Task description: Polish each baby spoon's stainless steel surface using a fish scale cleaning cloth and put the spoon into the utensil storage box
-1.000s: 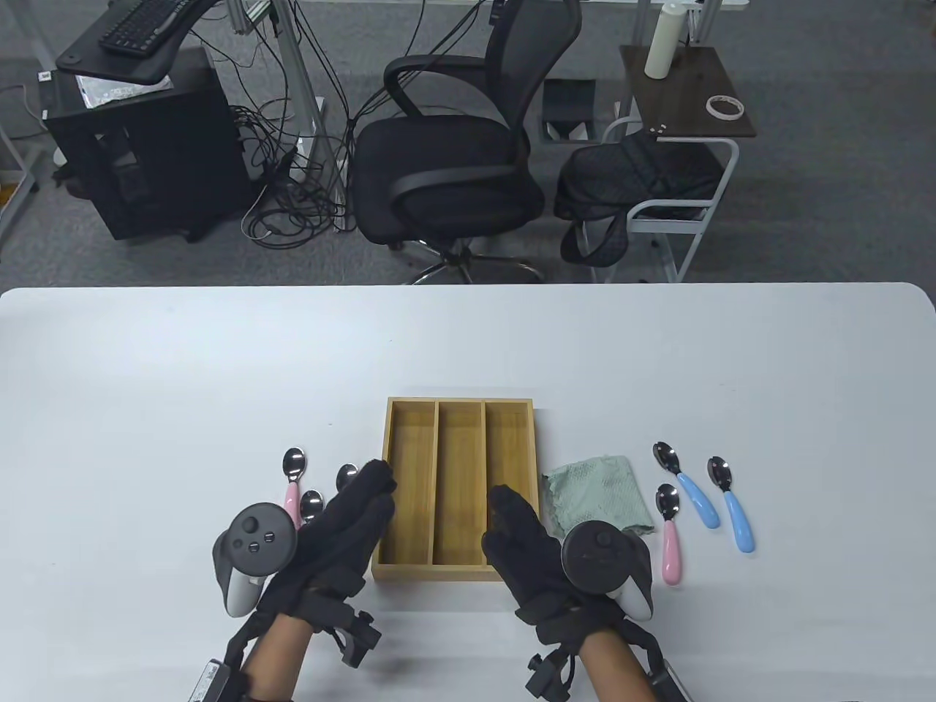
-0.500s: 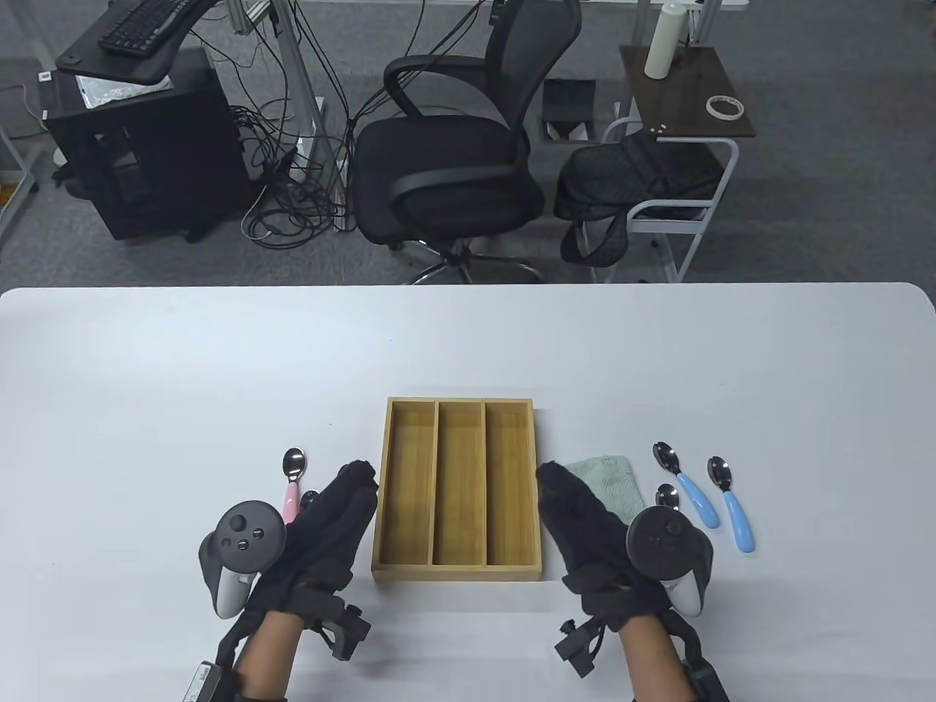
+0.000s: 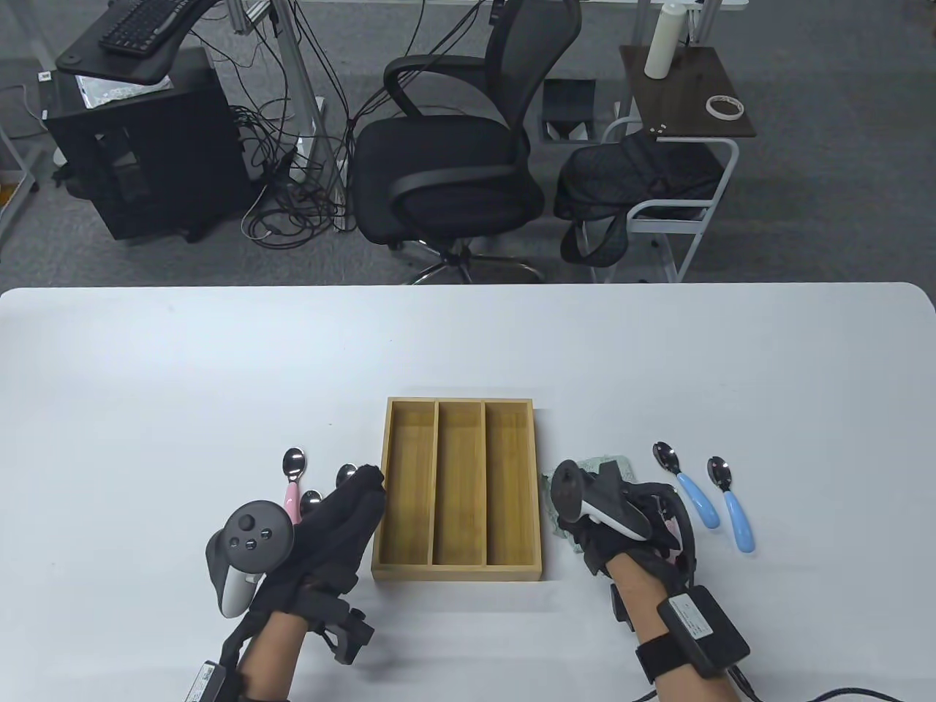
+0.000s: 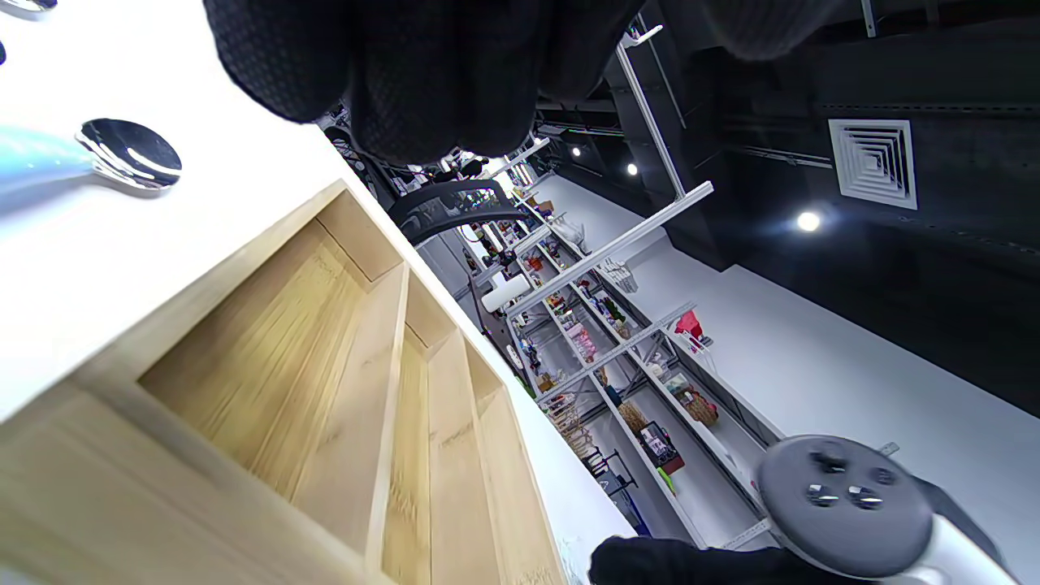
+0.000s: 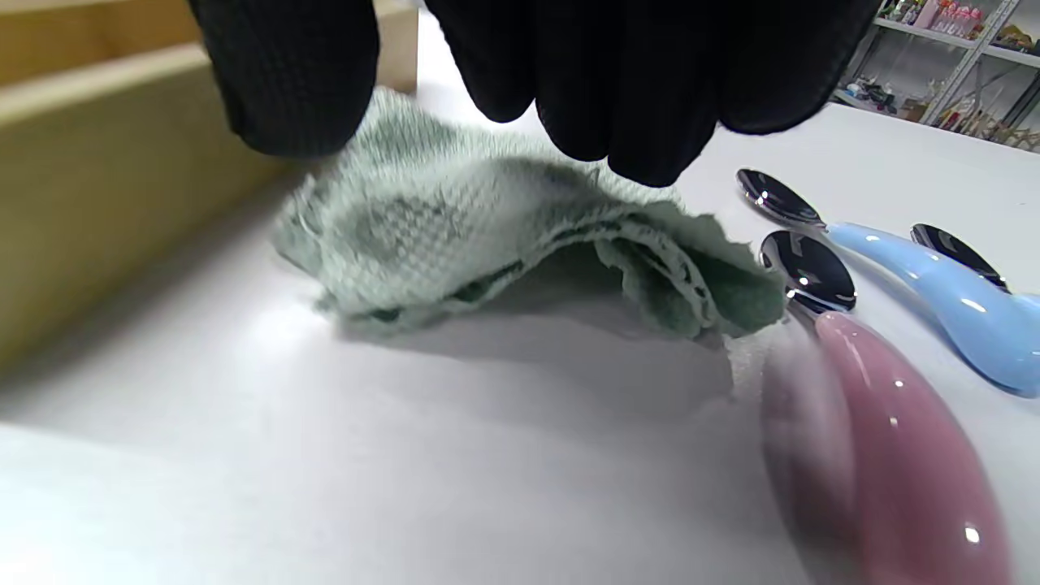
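The three-compartment wooden storage box (image 3: 457, 559) stands empty mid-table. My left hand (image 3: 363, 488) lies with straight fingers along the box's left wall, holding nothing, and covers parts of two spoons. A pink-handled spoon (image 3: 292, 482) lies just left of it. In the left wrist view a blue-handled spoon (image 4: 130, 150) lies beside the box (image 4: 325, 366). My right hand (image 3: 618, 523) is turned palm down on the green cleaning cloth (image 5: 487, 236), with thumb and fingertips (image 5: 650, 97) closing on its raised, bunched top. A pink spoon (image 5: 877, 439) lies right beside the cloth.
Two blue-handled spoons (image 3: 691, 486) (image 3: 731, 504) lie right of the cloth. The white table (image 3: 468, 344) stretches beyond the box. An office chair (image 3: 446, 161) and a side stand (image 3: 684, 95) are behind the far edge.
My right hand moved right from over the box to the cloth and rolled palm down; the cloth is now bunched under it. My left hand barely shifted beside the box.
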The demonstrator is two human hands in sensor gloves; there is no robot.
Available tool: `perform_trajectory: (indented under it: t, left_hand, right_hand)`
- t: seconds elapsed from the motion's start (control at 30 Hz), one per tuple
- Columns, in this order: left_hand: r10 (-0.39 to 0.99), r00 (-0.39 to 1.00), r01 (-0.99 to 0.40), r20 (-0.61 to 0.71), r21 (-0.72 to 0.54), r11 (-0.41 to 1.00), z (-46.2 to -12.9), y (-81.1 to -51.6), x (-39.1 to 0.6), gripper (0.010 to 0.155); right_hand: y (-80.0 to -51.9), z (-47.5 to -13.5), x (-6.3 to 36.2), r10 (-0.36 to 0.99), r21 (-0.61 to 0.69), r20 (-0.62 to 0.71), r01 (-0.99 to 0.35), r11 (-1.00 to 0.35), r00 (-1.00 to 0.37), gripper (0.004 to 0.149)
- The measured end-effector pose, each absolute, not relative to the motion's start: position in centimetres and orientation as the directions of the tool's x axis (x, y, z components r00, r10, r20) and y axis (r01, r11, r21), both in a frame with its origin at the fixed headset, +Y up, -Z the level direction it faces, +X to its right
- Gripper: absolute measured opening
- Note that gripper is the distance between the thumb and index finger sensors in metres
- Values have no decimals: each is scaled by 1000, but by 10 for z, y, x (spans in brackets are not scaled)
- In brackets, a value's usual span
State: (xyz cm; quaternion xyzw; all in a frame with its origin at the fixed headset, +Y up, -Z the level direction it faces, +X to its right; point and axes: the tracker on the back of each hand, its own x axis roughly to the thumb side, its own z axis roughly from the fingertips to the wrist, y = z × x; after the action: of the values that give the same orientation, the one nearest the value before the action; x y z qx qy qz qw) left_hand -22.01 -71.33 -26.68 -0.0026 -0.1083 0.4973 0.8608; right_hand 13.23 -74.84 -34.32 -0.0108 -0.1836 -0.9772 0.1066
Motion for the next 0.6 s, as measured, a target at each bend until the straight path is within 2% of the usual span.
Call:
perform_trajectory:
  t: [0.1,0.23,0.33,0.43,0.47,0.53,0.6]
  left_hand:
    - [861,474,-861,183,-108,497,-267,-712,-221,67]
    - [865,469,-863,180,-115,492,-267,-713,-221,67]
    - [869,460,-868,180,-117,483,-266,-712,-219,67]
    - [874,445,-878,193,-99,469,-264,-707,-222,67]
    - [875,442,-881,196,-88,465,-263,-705,-224,66]
    - [865,459,-877,201,-53,478,-263,-700,-228,66]
    - [858,483,-871,173,-2,491,-266,-693,-235,64]
  right_hand:
    - [-762,-349,132,-186,427,25,179,-886,-982,70]
    - [-767,-347,133,-237,289,-9,224,-931,-972,60]
    - [-772,-345,135,-239,137,-58,229,-964,-969,40]
    - [-770,-344,139,-237,123,-27,232,-965,-971,37]
    - [-766,-344,145,-185,131,-48,177,-975,-982,38]
    - [-756,-342,156,21,134,-126,-38,-990,-992,39]
    - [-738,-337,166,202,64,-151,-214,-975,-968,40]
